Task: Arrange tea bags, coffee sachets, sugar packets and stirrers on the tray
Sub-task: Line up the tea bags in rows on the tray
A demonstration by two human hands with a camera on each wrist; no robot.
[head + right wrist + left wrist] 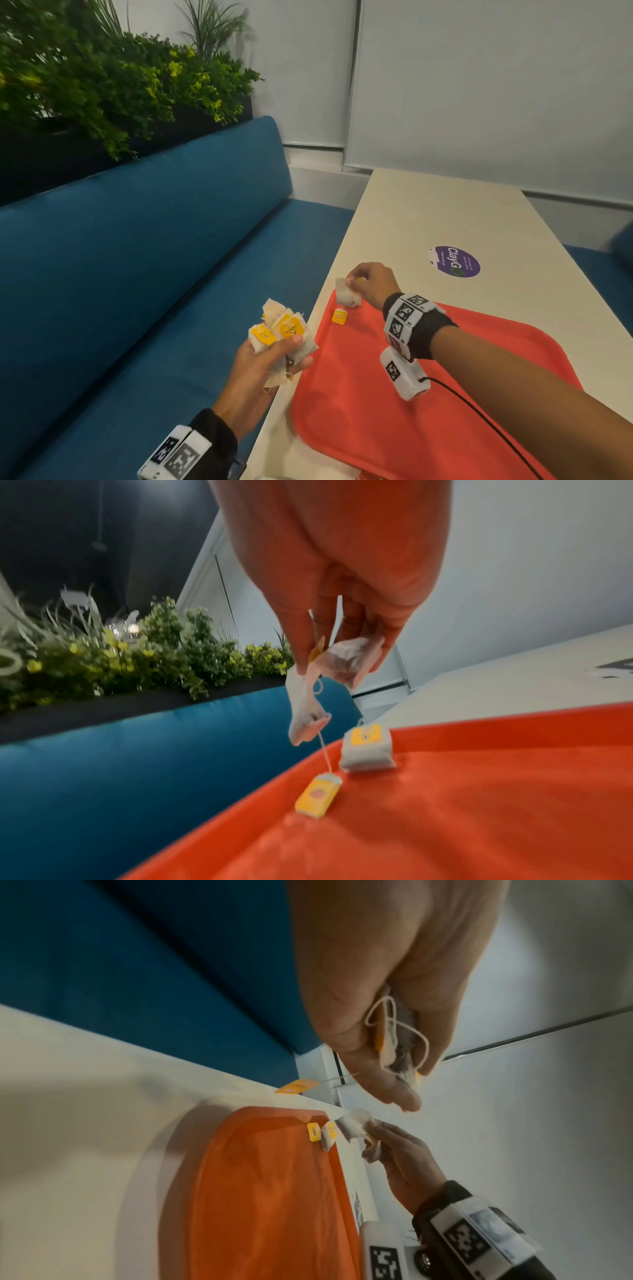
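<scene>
Overhead, papery tea bags (346,294), smooth red tray (445,394)

**Readable text: one sticker, the rest too blurred**

We read "ClayGo" in white on the round purple sticker (454,261) stuck to the table top (445,212); the "o" looks green. Smaller lines beside that word are too small for us to read. The yellow tags on the tea bags in the left hand (270,356) carry dark print, but we can't make it out. The yellow tag on the tray (339,316) shows a reddish oval logo w/ no legible letters. Wrist bands carry black-and-white square code markers (404,313), no words.
</scene>
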